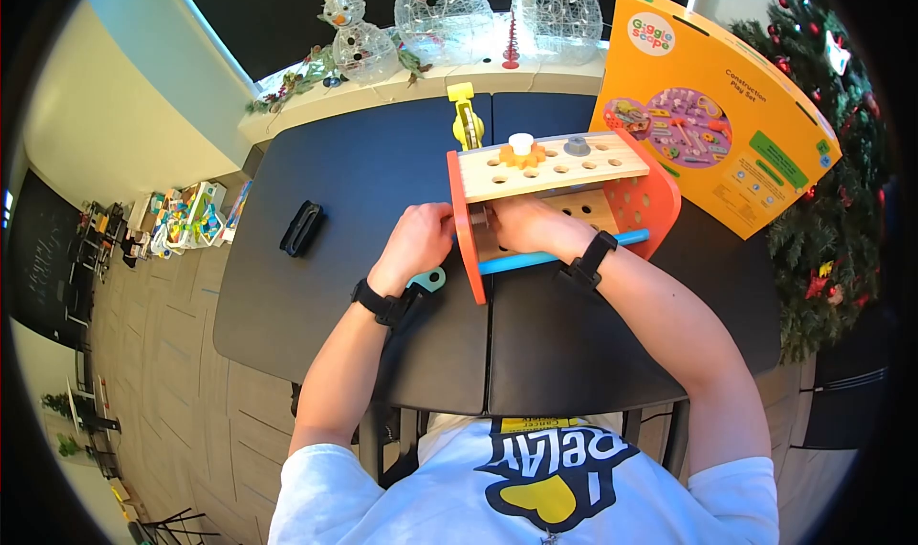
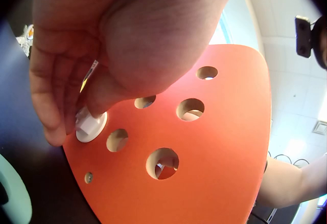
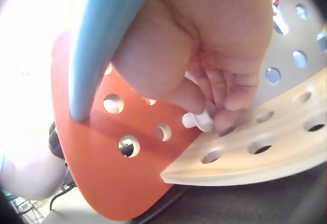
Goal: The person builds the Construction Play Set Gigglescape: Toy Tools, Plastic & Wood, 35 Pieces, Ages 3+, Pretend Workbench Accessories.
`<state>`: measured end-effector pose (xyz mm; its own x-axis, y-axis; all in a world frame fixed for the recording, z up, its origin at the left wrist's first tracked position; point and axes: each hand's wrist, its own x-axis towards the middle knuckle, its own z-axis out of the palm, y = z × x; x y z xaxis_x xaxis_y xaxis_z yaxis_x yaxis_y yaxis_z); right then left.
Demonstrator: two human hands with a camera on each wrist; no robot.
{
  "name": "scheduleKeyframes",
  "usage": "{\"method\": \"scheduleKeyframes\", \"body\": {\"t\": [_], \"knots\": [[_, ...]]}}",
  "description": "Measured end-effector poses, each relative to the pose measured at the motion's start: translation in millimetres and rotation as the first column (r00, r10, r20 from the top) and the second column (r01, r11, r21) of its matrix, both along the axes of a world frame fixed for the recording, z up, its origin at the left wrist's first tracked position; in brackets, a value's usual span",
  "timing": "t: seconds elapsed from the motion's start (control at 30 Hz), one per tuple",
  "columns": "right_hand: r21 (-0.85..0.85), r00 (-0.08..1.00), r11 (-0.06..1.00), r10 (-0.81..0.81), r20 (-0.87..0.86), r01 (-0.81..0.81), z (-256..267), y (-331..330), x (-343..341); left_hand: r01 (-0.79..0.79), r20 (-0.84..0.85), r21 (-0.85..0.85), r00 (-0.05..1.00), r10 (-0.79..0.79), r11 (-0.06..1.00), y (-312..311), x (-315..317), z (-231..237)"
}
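An orange side panel with round holes (image 2: pixel 219 147) belongs to a wooden toy bench (image 1: pixel 555 177) on the dark table. Outside that panel, my left hand (image 1: pixel 421 244) pinches a white hex-headed piece (image 2: pixel 91 126) seated against it near the edge. Within the bench, under the top board, my right hand (image 1: pixel 535 229) holds a small white piece (image 3: pixel 203 120) between thumb and fingers, close to the panel's inner face and the lower perforated board (image 3: pixel 230 157). A blue rod (image 1: pixel 526 261) crosses the front below my right wrist. Whether the two white pieces join cannot be seen.
A teal piece (image 1: pixel 427 279) lies by my left wrist, and a black object (image 1: pixel 302 228) sits farther left. A yellow piece (image 1: pixel 465 119) rises behind the bench. The large yellow box (image 1: pixel 708 105) stands at the back right, beside a decorated tree (image 1: pixel 827 249).
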<state>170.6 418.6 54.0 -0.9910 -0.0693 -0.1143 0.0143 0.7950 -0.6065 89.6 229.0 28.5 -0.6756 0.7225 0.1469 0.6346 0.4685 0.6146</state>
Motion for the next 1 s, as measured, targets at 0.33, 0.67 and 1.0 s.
{"method": "scheduleKeyframes", "body": {"t": [0.33, 0.67, 1.0], "knots": [[-0.068, 0.996, 0.994, -0.086, -0.038, 0.083, -3, 3, 6, 0.002, 0.027, -0.001, 1.000, -0.002, 1.000, 0, -1, -1], [0.072, 1.000, 0.997, -0.027, -0.003, 0.027, -5, 3, 6, -0.015, 0.043, -0.014, 0.999, 0.016, 1.000, 0, 2, 3], [0.068, 0.999, 0.998, -0.001, -0.045, 0.004, -4, 4, 5, 0.006, 0.048, -0.013, 0.999, -0.006, 1.000, 0, 1, 3]]}}
